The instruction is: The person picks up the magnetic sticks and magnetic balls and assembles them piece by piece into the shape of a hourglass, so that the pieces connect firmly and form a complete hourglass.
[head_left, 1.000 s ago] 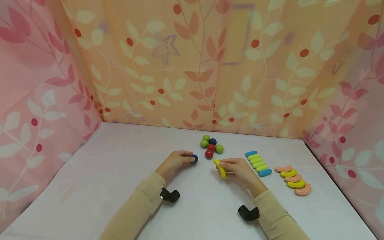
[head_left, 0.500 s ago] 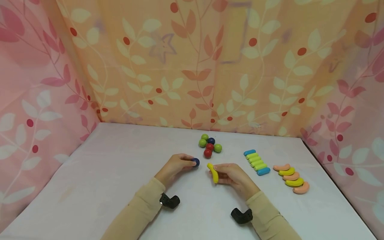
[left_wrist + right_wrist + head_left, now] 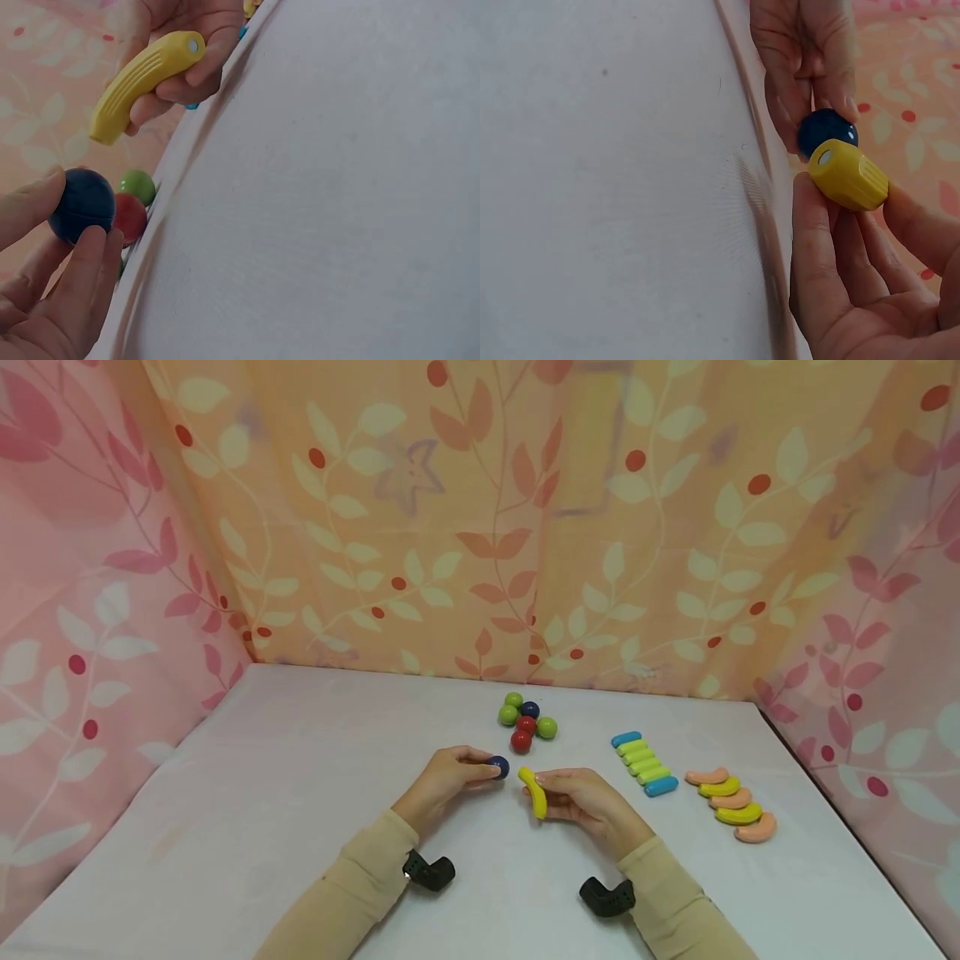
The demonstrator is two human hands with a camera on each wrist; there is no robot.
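My left hand (image 3: 444,778) pinches a dark blue ball (image 3: 497,767) between thumb and fingers just above the white table (image 3: 262,793). The same blue ball (image 3: 82,204) shows in the left wrist view, held by the fingertips (image 3: 90,247). My right hand (image 3: 581,797) grips a yellow banana-shaped piece (image 3: 533,792), ribbed, with a small round disc at its end (image 3: 825,157). In the right wrist view the banana piece (image 3: 849,175) points at the blue ball (image 3: 826,129), a small gap between them. The left wrist view also shows the yellow piece (image 3: 142,81).
Behind the hands lies a cluster of green, red and blue balls (image 3: 527,724). To the right lie a row of blue and green capsule pieces (image 3: 643,763) and a row of pink and yellow banana pieces (image 3: 731,804). Floral curtains (image 3: 480,527) wall in the table.
My right hand has carried the yellow banana piece leftward toward the blue ball. My left hand has shifted the ball slightly right, so the two now sit close together.
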